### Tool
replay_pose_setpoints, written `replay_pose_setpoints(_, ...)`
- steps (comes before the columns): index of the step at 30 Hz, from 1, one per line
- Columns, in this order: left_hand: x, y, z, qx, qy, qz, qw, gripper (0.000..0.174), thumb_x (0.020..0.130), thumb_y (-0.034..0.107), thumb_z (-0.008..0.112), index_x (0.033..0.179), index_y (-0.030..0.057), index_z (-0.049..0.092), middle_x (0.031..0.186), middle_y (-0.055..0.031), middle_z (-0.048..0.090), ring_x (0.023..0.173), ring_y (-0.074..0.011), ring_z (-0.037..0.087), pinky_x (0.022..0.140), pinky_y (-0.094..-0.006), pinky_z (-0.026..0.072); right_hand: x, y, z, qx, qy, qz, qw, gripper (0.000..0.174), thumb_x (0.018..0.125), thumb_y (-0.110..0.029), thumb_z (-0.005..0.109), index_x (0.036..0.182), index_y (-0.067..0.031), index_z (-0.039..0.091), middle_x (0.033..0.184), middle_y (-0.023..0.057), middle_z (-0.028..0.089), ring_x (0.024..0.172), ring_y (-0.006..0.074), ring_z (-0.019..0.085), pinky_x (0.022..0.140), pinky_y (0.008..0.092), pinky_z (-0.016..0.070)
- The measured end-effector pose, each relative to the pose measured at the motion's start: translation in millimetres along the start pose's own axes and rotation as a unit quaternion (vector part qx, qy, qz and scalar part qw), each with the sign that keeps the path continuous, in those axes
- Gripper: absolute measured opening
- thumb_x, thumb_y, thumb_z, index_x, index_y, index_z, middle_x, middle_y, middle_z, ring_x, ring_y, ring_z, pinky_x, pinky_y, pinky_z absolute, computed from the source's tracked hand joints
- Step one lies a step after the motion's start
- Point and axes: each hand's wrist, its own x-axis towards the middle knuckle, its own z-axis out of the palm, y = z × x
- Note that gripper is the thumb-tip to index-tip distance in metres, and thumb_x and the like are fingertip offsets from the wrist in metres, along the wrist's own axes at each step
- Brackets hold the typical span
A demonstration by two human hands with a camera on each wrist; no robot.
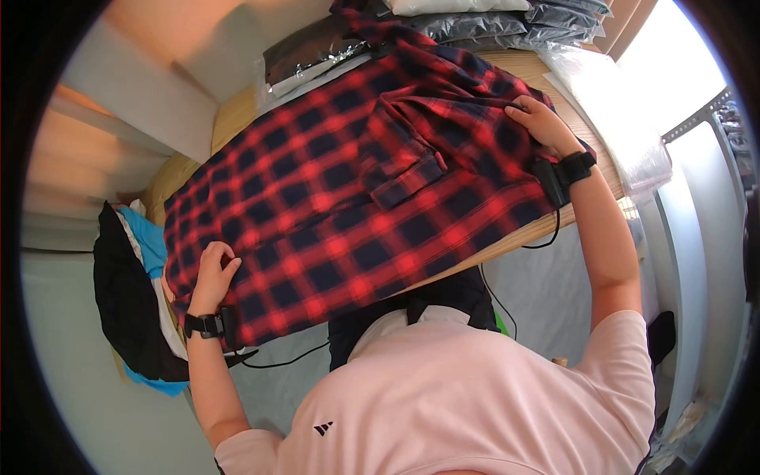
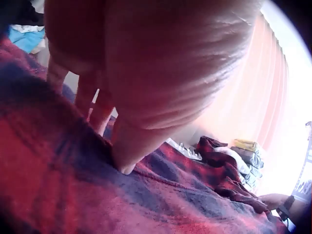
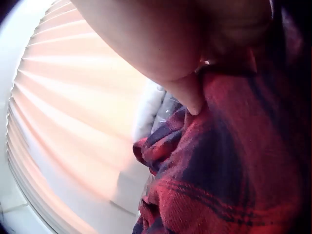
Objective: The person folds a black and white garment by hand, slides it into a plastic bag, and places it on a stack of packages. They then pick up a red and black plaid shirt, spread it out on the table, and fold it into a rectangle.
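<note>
Plaid shirt (image 1: 332, 237): lies across the tabletop (image 1: 231, 127), overhanging its near edge.
Left hand (image 1: 212, 275): fingers loosely bent; tips rest on the shirt, toward the left edge.
Right hand (image 1: 546, 127): pinches the shirt near the right edge.
Bagged garments (image 1: 475, 28): lie along the far edge.

A wooden table (image 1: 236, 119) bears a red-and-navy plaid shirt (image 1: 317, 190), plastic-wrapped packages (image 1: 483, 28) and clear plastic sheeting (image 1: 613, 111).

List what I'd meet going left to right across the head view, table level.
Black garment → left hand → plaid sleeve cuff → right hand → perforated strip
</note>
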Motion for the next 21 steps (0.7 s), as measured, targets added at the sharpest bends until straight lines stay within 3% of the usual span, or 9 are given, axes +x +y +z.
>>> replay_pose_setpoints(1,2.0,11.1,-4.1,-0.006,-0.001,-0.038,0.999,0.021,0.080,0.003,0.060,0.098,0.0014,0.049,0.097,-0.0107,0.054,0.095,-0.0224,0.053,0.086,-0.0326,0.0403,-1.7,-2.2,-4.9,-0.088,0.014,-0.018,0.996,0.015,0.092,-0.018,0.056,0.096,-0.0033,0.058,0.086,-0.0020,0.057,0.083,0.0062,0.051,0.075,0.0210,0.0420)
replay_pose_setpoints(6,2.7,100.3,-46.3,-0.143,0.043,-0.053,0.987,0.042,0.083,0.002,0.057,0.123,0.0038,0.047,0.116,-0.0102,0.056,0.112,-0.0201,0.051,0.098,-0.0324,0.0362,-53.9,-12.9,-61.7,-0.103,0.041,-0.105,0.988,0.019,0.091,-0.018,0.056,0.098,-0.0005,0.059,0.089,-0.0001,0.060,0.086,0.0090,0.052,0.080,0.0228,0.0416)
replay_pose_setpoints(10,6.3,177.0,-78.9,-0.214,0.026,0.035,0.976,0.045,0.083,0.004,0.051,0.127,0.0011,0.044,0.121,-0.0117,0.053,0.116,-0.0210,0.048,0.101,-0.0342,0.0324,-89.1,18.0,-107.3,-0.116,0.067,-0.060,0.989,0.017,0.089,-0.014,0.056,0.098,0.0001,0.063,0.089,0.0020,0.063,0.085,0.0100,0.055,0.081,0.0252,0.0441)
replay_pose_setpoints(14,31.0,241.0,-89.3,-0.222,-0.048,0.114,0.967,0.047,0.083,0.007,0.052,0.129,0.0006,0.042,0.122,-0.0115,0.053,0.117,-0.0204,0.047,0.101,-0.0326,0.0314,-105.0,32.7,-114.0,-0.110,0.004,0.016,0.994,0.018,0.089,-0.019,0.059,0.096,-0.0041,0.066,0.091,0.0016,0.063,0.084,0.0113,0.056,0.080,0.0256,0.0443)
replay_pose_setpoints(16,56.6,264.2,-78.6,-0.255,-0.106,0.128,0.953,0.045,0.085,0.007,0.051,0.129,0.0028,0.043,0.120,-0.0111,0.055,0.114,-0.0180,0.049,0.099,-0.0309,0.0335,-110.4,40.1,-111.5,-0.220,0.037,-0.041,0.974,0.022,0.090,-0.024,0.058,0.096,-0.0054,0.067,0.089,0.0009,0.063,0.086,0.0119,0.055,0.080,0.0269,0.0431)
replay_pose_setpoints(17,72.4,270.6,-68.6,-0.247,-0.122,0.145,0.950,0.045,0.086,0.008,0.052,0.130,0.0044,0.044,0.117,-0.0098,0.055,0.111,-0.0166,0.050,0.097,-0.0300,0.0354,-111.5,41.8,-110.3,-0.214,0.047,-0.013,0.976,0.033,0.095,-0.031,0.049,0.093,-0.0039,0.067,0.091,0.0006,0.063,0.089,0.0133,0.054,0.082,0.0266,0.0414)
replay_pose_setpoints(18,90.3,272.6,-55.0,-0.238,-0.139,0.161,0.948,0.044,0.087,0.009,0.052,0.130,0.0060,0.044,0.114,-0.0085,0.056,0.108,-0.0152,0.051,0.094,-0.0291,0.0373,-108.0,47.3,-111.9,-0.213,0.052,-0.017,0.976,0.033,0.095,-0.031,0.049,0.093,-0.0039,0.067,0.091,0.0006,0.063,0.089,0.0133,0.054,0.082,0.0266,0.0414)
replay_pose_setpoints(20,126.5,275.0,-30.2,-0.217,-0.219,0.145,0.940,0.046,0.089,0.009,0.051,0.134,0.0086,0.041,0.109,-0.0053,0.054,0.103,-0.0126,0.050,0.092,-0.0274,0.0380,-103.4,61.0,-116.7,-0.052,0.014,0.059,0.997,0.044,0.098,-0.035,0.038,0.088,-0.0021,0.067,0.096,0.0008,0.062,0.084,0.0133,0.052,0.079,0.0241,0.0408)
replay_pose_setpoints(21,142.6,272.7,-14.1,-0.197,-0.241,0.141,0.940,0.046,0.089,0.010,0.052,0.134,0.0096,0.042,0.104,-0.0044,0.055,0.098,-0.0118,0.051,0.087,-0.0266,0.0401,-103.9,63.8,-117.2,-0.031,0.011,0.037,0.999,0.053,0.100,-0.036,0.030,0.083,-0.0010,0.066,0.098,0.0004,0.061,0.077,0.0123,0.048,0.075,0.0221,0.0398)
